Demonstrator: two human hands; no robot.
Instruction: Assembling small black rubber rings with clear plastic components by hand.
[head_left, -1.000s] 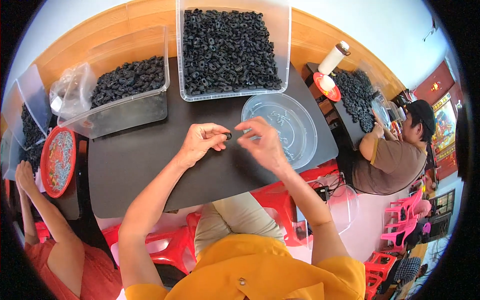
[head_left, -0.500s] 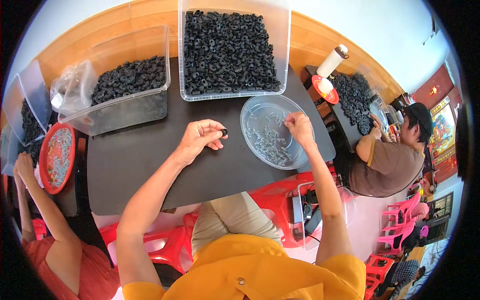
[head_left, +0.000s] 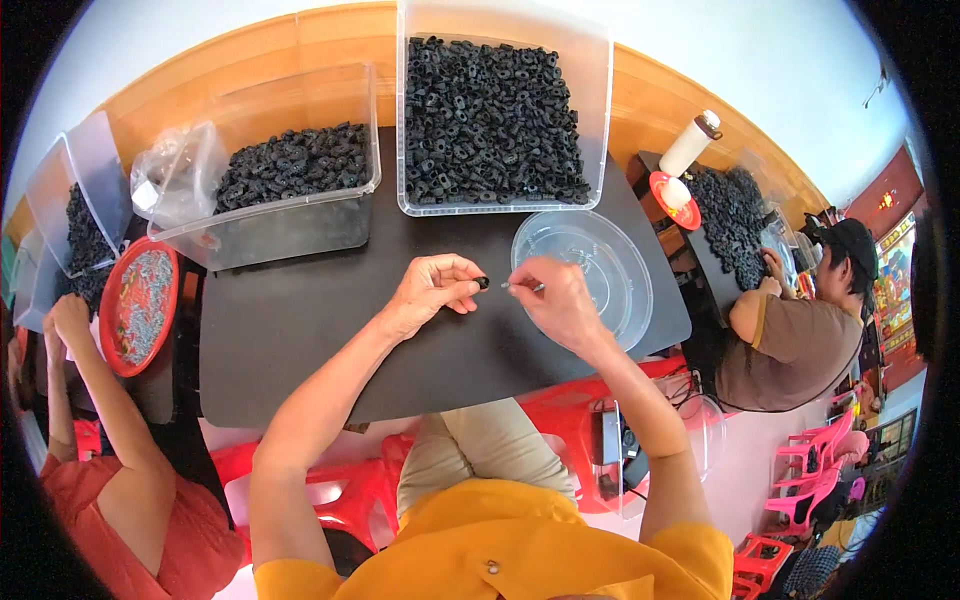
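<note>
Over the dark table, my left hand (head_left: 432,292) pinches a small black plastic part (head_left: 483,283) between thumb and fingertips. Just right of it, my right hand (head_left: 560,302) holds a tiny spring (head_left: 507,286) in a closed pinch, its end pointing at the black part. A narrow gap separates the two pieces. My right hand covers part of a round clear plastic dish (head_left: 640,290); the springs inside are hard to make out now. Beyond my hands stands a clear bin (head_left: 402,195) filled with small black parts.
Another clear bin (head_left: 290,245) of black pieces stands at left on the dark table (head_left: 300,370). A co-worker's hands (head_left: 66,322) are by a red tray (head_left: 172,310) of springs at far left. Another person (head_left: 785,340) works at the right table, near a white bottle (head_left: 690,145).
My right hand has moved left out of the clear dish, bringing a spring close to the black part. My left hand still pinches that part. The whole view has shifted slightly.
</note>
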